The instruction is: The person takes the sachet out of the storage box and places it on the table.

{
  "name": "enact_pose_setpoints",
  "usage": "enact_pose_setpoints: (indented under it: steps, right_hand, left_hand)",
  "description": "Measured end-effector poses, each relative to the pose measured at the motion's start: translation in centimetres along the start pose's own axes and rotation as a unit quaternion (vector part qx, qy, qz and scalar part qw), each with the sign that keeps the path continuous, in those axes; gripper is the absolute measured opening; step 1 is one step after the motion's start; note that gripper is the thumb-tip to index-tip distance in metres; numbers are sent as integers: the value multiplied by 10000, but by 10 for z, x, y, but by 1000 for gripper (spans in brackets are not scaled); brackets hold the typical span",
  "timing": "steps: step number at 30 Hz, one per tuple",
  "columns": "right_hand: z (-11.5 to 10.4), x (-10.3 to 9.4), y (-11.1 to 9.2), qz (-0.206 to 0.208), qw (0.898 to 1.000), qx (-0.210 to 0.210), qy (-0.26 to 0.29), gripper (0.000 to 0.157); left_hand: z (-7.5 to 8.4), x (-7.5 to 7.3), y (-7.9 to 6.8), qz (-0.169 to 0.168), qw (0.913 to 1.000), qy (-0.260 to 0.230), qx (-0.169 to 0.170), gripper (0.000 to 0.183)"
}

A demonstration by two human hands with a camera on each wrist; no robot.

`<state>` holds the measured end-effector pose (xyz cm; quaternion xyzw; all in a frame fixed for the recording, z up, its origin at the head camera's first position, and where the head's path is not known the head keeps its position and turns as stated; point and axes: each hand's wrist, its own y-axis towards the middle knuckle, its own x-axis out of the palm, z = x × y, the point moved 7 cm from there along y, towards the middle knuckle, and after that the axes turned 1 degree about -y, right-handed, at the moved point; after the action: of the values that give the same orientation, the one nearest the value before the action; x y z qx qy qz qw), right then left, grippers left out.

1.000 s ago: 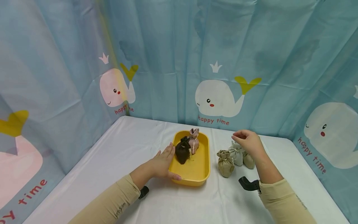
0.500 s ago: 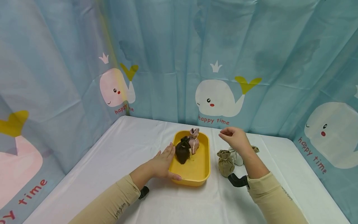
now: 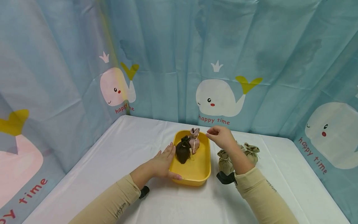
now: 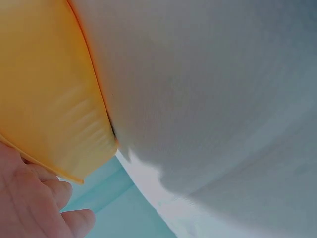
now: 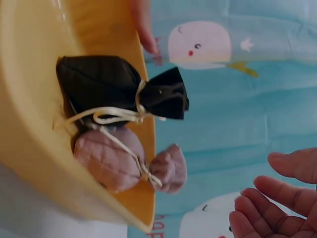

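Note:
My left hand (image 3: 160,163) rests along the left rim of a yellow plastic tray (image 3: 195,174), fingers straight and thumb at the near rim. Inside the tray a black drawstring pouch (image 3: 182,153) leans beside a pink drawstring pouch (image 3: 194,144). Just past the tray's far right rim hovers my right hand (image 3: 221,137). The right wrist view shows this right hand (image 5: 285,201) with loosely bent fingers, thumb apart and nothing held. Below the right forearm stand a brown pouch (image 3: 224,163) and a khaki pouch (image 3: 251,152). A whitish pouch between them is almost wholly hidden by the arm.
A white cloth (image 3: 112,161) covers the table. Blue curtains (image 3: 156,62) with printed whales hang close behind the table and at both sides. Black wrist mounts (image 3: 226,178) stick out from the sleeves.
My right hand has moved left from above the loose pouches to the tray's far right rim, with nothing held. The left hand and the pouches have stayed put.

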<state>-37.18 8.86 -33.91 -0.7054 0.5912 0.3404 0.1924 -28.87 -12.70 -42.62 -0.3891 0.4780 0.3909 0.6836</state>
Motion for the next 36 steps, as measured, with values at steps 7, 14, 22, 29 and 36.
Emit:
enact_pose_setpoints:
  steps: [7,14,22,29,36]
  right_hand:
    - [-7,17,9,-77,9998,-150,61,15]
    - [-7,32,15,-197,9998,38,69,14]
    - [-8,47,21,-467,9984,294,102,13]
    - [-11,55,26,-690,9973,260,6,14]
    - [-11,62,28,-981,9944,335,-185,15]
  left_hand:
    - [-1,0,1,0,10000,18,-45,133]
    - [-3,3,4,7,9999,93,-46,134]
    - [-1,0,1,0,10000,-42,-30,132]
    - [0,-1,1,-64,9998,-149,-88,130]
    - [0,0,0,-53,9999,-100,-57,131]
